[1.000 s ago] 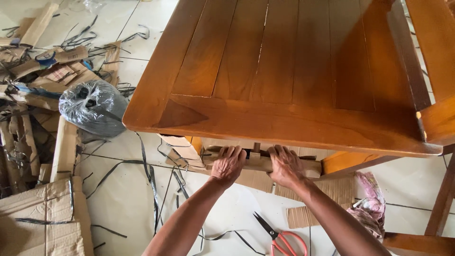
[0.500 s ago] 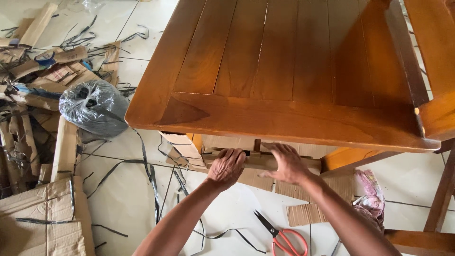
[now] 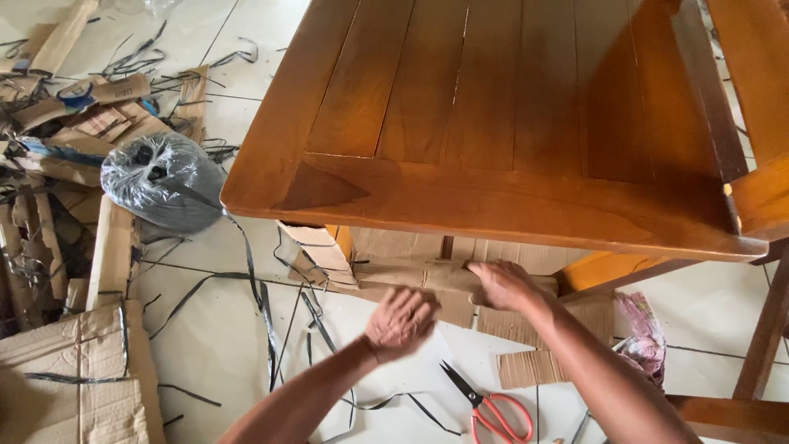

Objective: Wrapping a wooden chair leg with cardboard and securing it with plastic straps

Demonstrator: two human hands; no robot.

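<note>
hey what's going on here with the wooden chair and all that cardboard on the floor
A person is kneeling or bending over a wooden chair on a tiled floor. Their right hand presses on a cardboard wrap around the rail under the seat, while the left hand is off it, loosely curled in the air just below. Red-handled scissors lie on the tiles near the arms. Torn cardboard scraps, black strapping and a grey plastic-wrapped roll sit to the left.

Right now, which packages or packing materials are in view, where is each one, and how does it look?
Cardboard wrap: under the wooden table, brown, right hand on it; left hand just off it.
Flattened cardboard box: floor, lower left, brown, strapped black.
Plastic-wrapped roll: floor, left of table, grey, round.
Cardboard scraps: upper left, brown, piled.
</note>
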